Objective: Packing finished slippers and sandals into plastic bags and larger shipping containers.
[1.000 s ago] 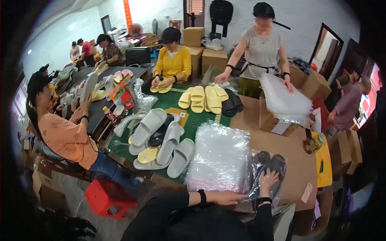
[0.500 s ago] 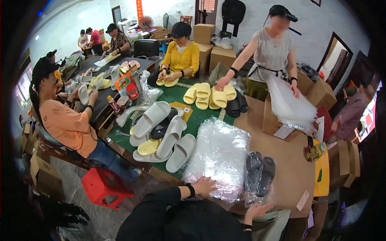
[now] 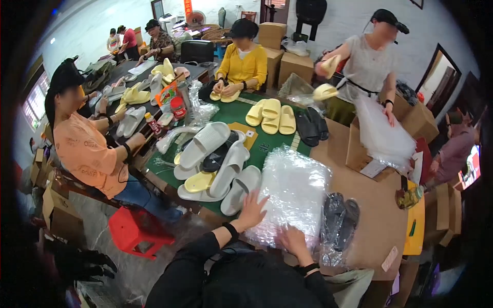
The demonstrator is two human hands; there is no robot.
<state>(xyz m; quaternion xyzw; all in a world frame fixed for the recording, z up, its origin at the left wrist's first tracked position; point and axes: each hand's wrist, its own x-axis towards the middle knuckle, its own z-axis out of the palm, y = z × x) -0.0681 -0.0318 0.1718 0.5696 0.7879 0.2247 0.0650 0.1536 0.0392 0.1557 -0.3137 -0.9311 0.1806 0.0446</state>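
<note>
Down at the near edge of the brown table (image 3: 377, 220), both of the person's hands lie on a stack of clear plastic bags (image 3: 290, 192). The left hand (image 3: 251, 208) rests flat on the stack's left edge with its fingers spread apart, gripping nothing. The right hand (image 3: 292, 240) presses on the stack's near edge with fingers loosely apart; whether it pinches a bag cannot be told. Just to the right of the stack, a pair of dark slippers in a clear bag (image 3: 341, 222) lies on the brown table. Just left of the left hand, white slippers (image 3: 226, 172) lie heaped with a yellow one (image 3: 199, 181) on a green mat (image 3: 241, 115). Farther along the mat sit yellow slippers (image 3: 271, 114) and black slippers (image 3: 312, 126) side by side. Across the table a standing person in grey (image 3: 367, 64) holds a yellow slipper in each hand above a cardboard box (image 3: 359, 149) draped with plastic bags. A seated person in yellow (image 3: 245, 64) and another in orange (image 3: 84, 151) work at the table, and a red stool (image 3: 136, 231) stands on the floor.
</note>
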